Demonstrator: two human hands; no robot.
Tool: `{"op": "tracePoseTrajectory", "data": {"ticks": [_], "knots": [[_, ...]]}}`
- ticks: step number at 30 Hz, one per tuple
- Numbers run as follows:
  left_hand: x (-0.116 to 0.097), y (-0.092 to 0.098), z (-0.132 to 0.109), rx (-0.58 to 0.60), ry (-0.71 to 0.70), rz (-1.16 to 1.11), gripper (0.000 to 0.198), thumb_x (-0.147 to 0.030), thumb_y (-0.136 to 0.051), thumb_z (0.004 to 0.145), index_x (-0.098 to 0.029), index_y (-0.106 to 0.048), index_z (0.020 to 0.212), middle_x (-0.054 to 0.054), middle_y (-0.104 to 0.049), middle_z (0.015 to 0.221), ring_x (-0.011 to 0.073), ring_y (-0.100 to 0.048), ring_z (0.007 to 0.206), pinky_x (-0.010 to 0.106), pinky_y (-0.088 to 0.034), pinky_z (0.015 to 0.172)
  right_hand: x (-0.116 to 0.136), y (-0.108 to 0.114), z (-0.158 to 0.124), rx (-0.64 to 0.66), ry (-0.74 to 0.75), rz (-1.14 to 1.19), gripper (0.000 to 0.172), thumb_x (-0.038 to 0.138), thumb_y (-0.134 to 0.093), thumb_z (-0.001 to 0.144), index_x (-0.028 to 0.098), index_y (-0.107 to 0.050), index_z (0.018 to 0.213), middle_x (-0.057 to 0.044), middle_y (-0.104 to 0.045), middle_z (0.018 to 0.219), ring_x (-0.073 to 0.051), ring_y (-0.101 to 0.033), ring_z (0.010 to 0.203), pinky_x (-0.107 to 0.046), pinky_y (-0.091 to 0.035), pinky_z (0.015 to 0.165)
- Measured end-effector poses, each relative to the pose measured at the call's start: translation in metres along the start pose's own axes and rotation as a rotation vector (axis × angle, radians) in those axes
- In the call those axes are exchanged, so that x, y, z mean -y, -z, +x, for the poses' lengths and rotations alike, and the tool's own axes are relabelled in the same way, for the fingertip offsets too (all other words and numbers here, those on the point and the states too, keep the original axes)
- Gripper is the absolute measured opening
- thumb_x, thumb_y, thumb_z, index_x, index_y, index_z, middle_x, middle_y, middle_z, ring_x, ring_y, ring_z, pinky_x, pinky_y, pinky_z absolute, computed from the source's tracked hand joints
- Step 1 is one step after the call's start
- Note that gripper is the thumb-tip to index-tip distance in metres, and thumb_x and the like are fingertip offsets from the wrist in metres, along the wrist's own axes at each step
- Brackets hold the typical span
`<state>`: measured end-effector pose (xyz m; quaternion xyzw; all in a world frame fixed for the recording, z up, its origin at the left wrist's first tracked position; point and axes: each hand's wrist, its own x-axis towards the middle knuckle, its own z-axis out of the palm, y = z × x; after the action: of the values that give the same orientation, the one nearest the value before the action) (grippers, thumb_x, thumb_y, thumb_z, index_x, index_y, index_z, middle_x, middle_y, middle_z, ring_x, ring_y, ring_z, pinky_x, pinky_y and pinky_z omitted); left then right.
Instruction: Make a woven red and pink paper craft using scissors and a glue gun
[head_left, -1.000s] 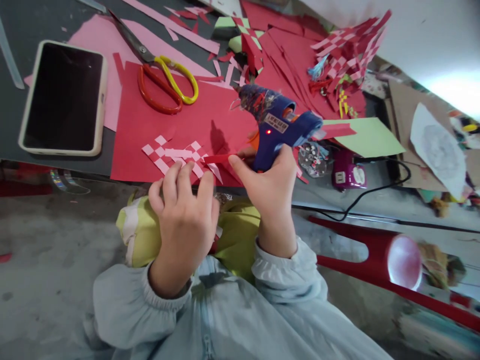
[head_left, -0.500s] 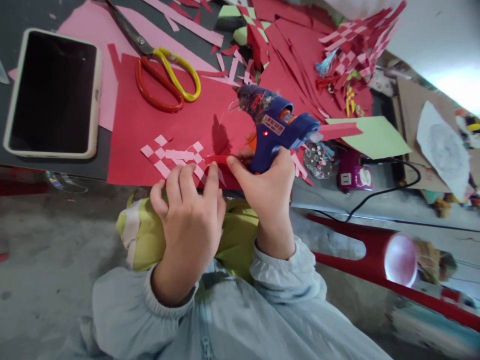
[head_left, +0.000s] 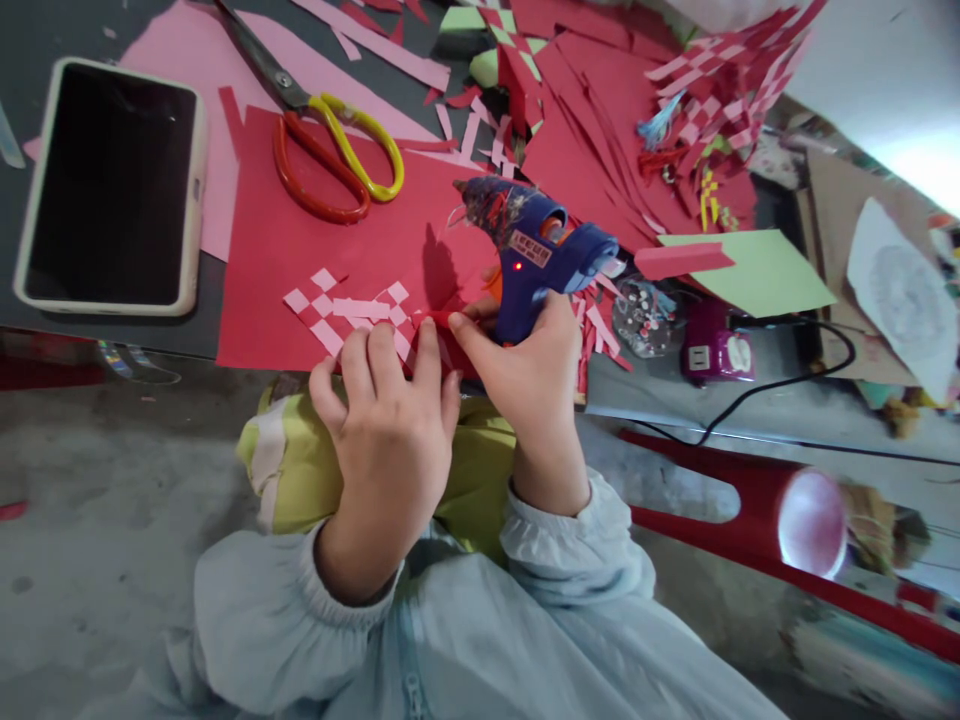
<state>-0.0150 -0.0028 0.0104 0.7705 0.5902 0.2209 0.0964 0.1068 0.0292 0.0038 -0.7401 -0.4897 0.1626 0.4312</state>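
My right hand [head_left: 529, 360] grips a blue hot glue gun [head_left: 523, 240] by its handle, with a small red light lit on its side. Its nozzle points up and left. That hand's thumb also presses on a red paper strip [head_left: 436, 320]. My left hand [head_left: 390, 420] lies palm down, fingers stretched and slightly apart, on the lower edge of a pink-and-red woven paper piece [head_left: 360, 308]. Under the piece is a large red paper sheet [head_left: 300, 250]. The left fingertips hide part of the weave, and the right fingers are partly hidden behind the gun.
Scissors [head_left: 337, 150] with red and yellow handles lie above the weave. A phone [head_left: 112, 185] rests at left. To the right are a clear container of small beads or pins [head_left: 645, 315], a purple device [head_left: 716, 345], a black cord [head_left: 750, 390] and green paper [head_left: 757, 265].
My right hand and the glue gun have shifted slightly left. The red strip's right part now stands more folded up near the thumb. My left hand stays on the weave.
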Motion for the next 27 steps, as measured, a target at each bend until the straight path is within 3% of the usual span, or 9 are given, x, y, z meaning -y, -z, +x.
{"op": "tracePoseTrajectory", "data": {"ticks": [18,27], "knots": [[0.0007,-0.0005,-0.0014,-0.029,-0.019,0.046,0.046,-0.035,-0.046,0.095,-0.010,-0.057,0.133,0.023,-0.059,0.130,0.0370,-0.053,0.121,0.055,-0.030,0.100,-0.0019,0.0009,0.0008,-0.009,0.032,-0.045,0.026,0.029,-0.074,0.067,0.026,-0.052,0.080,-0.001,-0.068,0.074,-0.020,-0.064,0.063,-0.042,-0.056,0.065],[-0.0003,0.0002,-0.0019,-0.009,0.003,0.011,0.048,-0.035,-0.046,0.095,-0.010,-0.056,0.134,0.024,-0.058,0.131,0.0382,-0.052,0.123,0.057,-0.027,0.102,-0.0055,-0.0009,0.0009,0.014,0.037,-0.040,0.024,0.031,-0.072,0.070,0.026,-0.053,0.084,-0.002,-0.069,0.078,-0.023,-0.068,0.070,-0.047,-0.057,0.071]]}}
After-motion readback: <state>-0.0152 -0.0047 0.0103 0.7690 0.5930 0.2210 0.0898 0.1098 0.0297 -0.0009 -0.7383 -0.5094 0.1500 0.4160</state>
